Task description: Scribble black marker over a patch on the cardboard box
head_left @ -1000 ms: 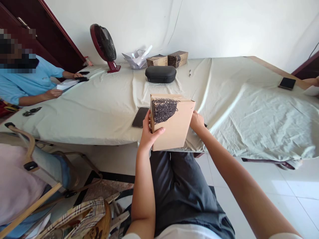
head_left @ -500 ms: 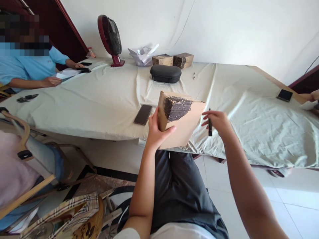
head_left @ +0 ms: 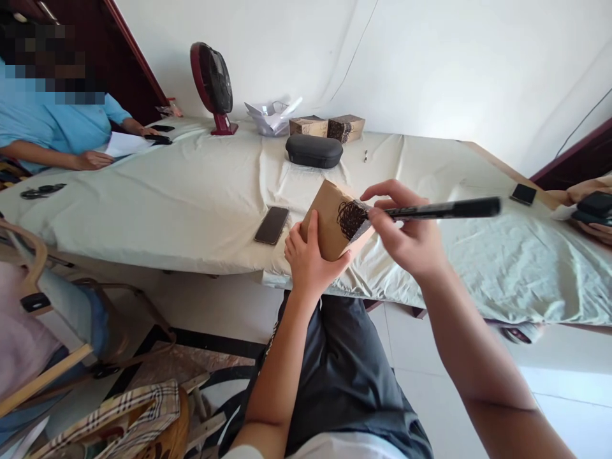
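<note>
A brown cardboard box (head_left: pixel 327 223) is tilted above the table's front edge, gripped by my left hand (head_left: pixel 313 258) with fingers spread over its near face. Dark scribbled marks (head_left: pixel 350 218) cover one corner of the box, running over onto the adjoining side. My right hand (head_left: pixel 406 233) pinches a black marker (head_left: pixel 442 209), held nearly level with its back end pointing right. The marker's tip lies at the scribbled corner, but my fingers partly hide it, so contact is unclear. Just left of the box, a dark phone (head_left: pixel 271 225) lies on the cloth.
Behind the box are a black zip case (head_left: pixel 314 151), two small cardboard boxes (head_left: pixel 347 127), a clear bin of papers (head_left: pixel 272 119) and a red fan (head_left: pixel 213 86). A person in blue (head_left: pixel 62 127) sits at the far left holding paper. Another phone (head_left: pixel 523 194) lies at right.
The box has turned, so a different face with scribbles points toward me. My right hand has moved left to the marked corner, and the marker has swung from upright to nearly level.
</note>
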Tool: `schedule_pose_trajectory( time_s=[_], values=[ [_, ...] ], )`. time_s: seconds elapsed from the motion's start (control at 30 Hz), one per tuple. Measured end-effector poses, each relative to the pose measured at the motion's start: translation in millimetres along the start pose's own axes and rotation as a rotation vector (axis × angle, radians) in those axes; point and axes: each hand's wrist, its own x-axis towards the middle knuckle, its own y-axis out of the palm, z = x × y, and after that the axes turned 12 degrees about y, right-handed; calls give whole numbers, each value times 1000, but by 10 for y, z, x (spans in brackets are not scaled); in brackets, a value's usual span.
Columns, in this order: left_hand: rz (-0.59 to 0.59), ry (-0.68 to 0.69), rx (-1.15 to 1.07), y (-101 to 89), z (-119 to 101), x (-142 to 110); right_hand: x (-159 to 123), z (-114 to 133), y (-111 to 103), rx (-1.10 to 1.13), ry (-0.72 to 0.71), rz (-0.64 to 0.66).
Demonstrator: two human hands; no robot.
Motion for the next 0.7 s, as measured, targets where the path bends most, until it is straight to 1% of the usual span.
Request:
schedule_pose_trajectory(
  time_s=[0.1,0.2,0.4,0.57,0.63,0.7],
  values=[
    [-4,-3,8,7,-15,-1,39,-49,73,-206,-57,-34],
    [-4,-14,10,15,-6,-1,23,-169,79,-260,-89,-52],
    [-20,-8,-5,14,12,-4,-126,-284,88,-289,-197,-131],
    [-33,-47,-50,-26,71,21,-166,-424,185,-284,-241,-194],
    [-51,-62,-63,-34,88,27,-162,-527,248,-225,-283,-221],
    [-69,-69,-79,-32,97,27,-161,-636,322,-108,-298,-212]
  ],
)
